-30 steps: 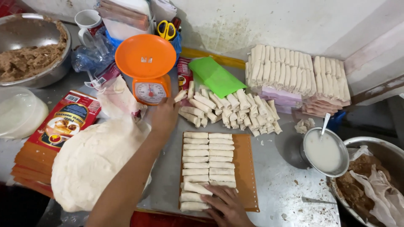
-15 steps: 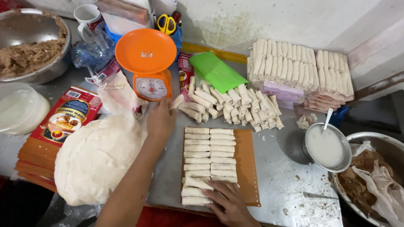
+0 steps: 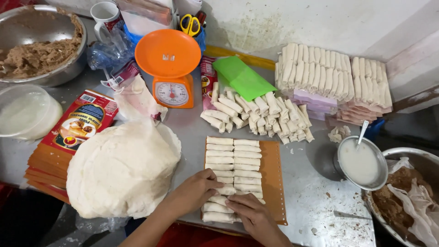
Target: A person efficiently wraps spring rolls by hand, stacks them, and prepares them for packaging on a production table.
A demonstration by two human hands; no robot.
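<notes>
Spring rolls (image 3: 233, 176) lie in two neat columns on an orange board (image 3: 272, 183), where the left hand (image 3: 199, 190) and right hand (image 3: 249, 212) press curled fingers, seemingly gripping none, on the nearest rolls; nudging gently keeps rows straight.

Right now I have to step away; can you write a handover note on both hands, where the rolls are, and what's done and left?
Left hand: palm down on the near rolls, fingers curled over one; whether it grips is unclear.
Right hand: resting on the nearest rolls at the tray's front edge.
Orange tray: two neat columns of rolls, nearly full; the near rows sit slightly crooked under the hands.
Loose pile of rolls lies behind the tray, beside the orange scale.
Stack of wrappers sits to the left.
Done: most rows laid.
Left: probably squaring the near rows; loose pile not yet packed.
</notes>
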